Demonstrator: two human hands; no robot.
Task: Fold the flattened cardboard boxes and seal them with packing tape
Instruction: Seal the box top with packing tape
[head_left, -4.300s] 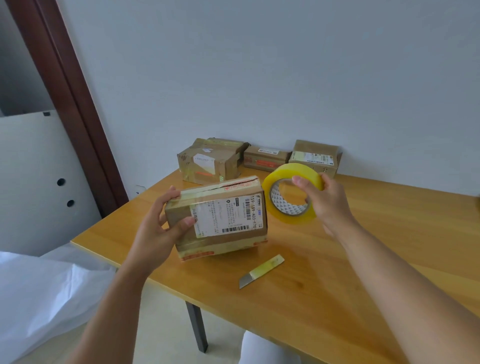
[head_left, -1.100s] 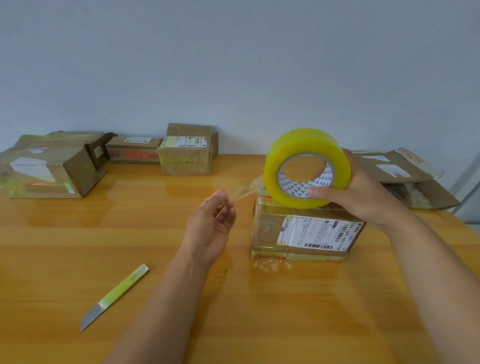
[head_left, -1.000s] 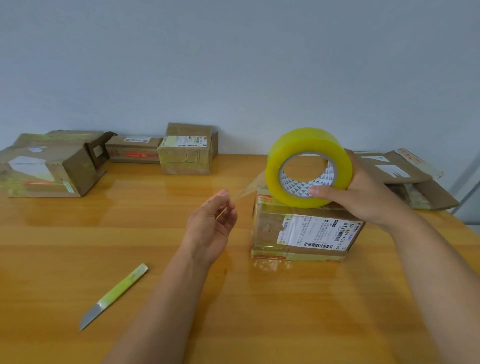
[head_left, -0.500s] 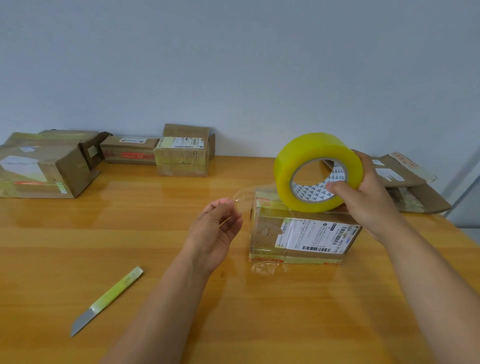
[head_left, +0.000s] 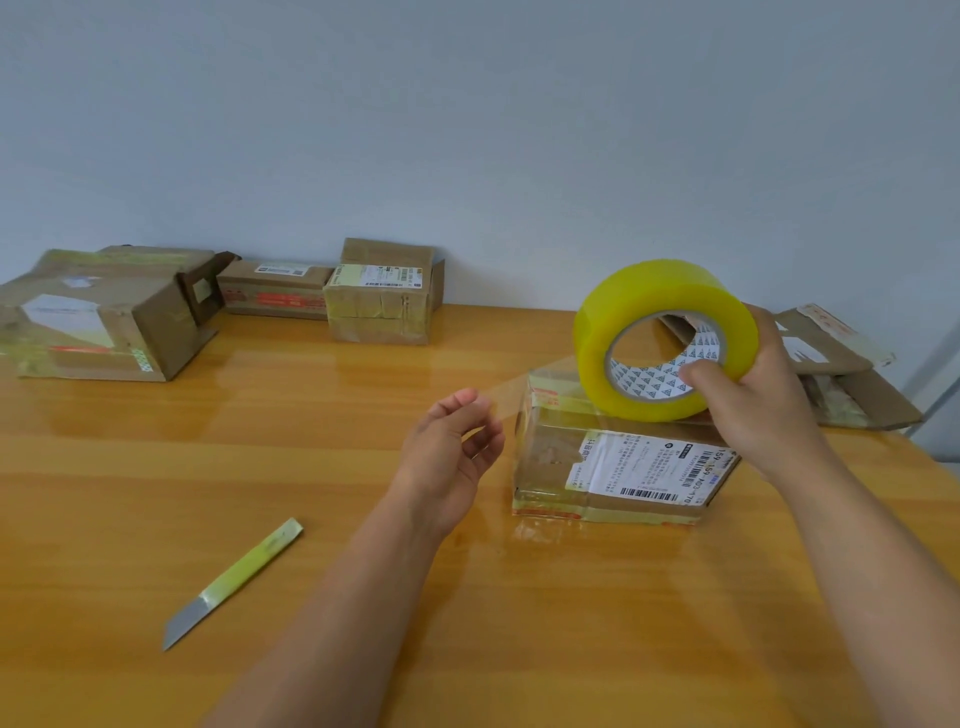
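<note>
Cardboard box (head_left: 618, 462) with a white barcode label on its near face sits on the wooden tabletop (head_left: 363, 597), right of centre, its flaps closed and its edges already glossy with clear tape. On its top rests the yellow tape roll (head_left: 665, 338), standing on edge with the core facing the camera. The right hand (head_left: 753, 395) grips the roll — thumb hooked into the patterned core, fingers wrapped round the outer rim behind it. A clear strip of tape (head_left: 511, 387) runs leftward from the roll, over the box's top left edge, to the left hand (head_left: 452, 447), which hovers just left of the box and pinches the strip's free end between thumb and fingertips, the other fingers loosely curled.

A utility knife (head_left: 234, 582) with a pale green handle lies on the tabletop well to the left, blade pointing toward the near edge. Along the wall stand three other boxes: a large taped box (head_left: 104, 322) at far left with one end flap open, a low flat box (head_left: 275, 288) beside it, and a taller labelled box (head_left: 382, 299) touching that one. Behind the right hand lies flattened cardboard (head_left: 852, 379) — how many pieces, I cannot tell.
</note>
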